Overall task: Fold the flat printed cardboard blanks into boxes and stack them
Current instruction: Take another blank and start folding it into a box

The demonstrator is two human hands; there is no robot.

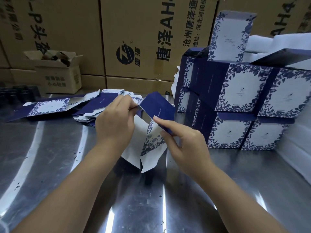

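Observation:
A half-folded blue and white floral cardboard blank (151, 132) is held up over the steel table (50, 165), its white inner flaps hanging toward me. My left hand (116, 121) pinches its upper left edge. My right hand (183, 145) grips its dark blue right panel, forefinger stretched along the fold. Behind my left hand lies a pile of flat blanks (90, 110), with one spread blank (47, 107) farther left. On the right stands a stack of folded boxes (242, 105), two layers high, with one open box (230, 36) on top.
Large brown shipping cartons (134, 39) form a wall along the back of the table. A small open carton (58, 73) sits at the back left beside dark objects (16, 95). White foam sheets (286, 42) lie behind and right of the stack.

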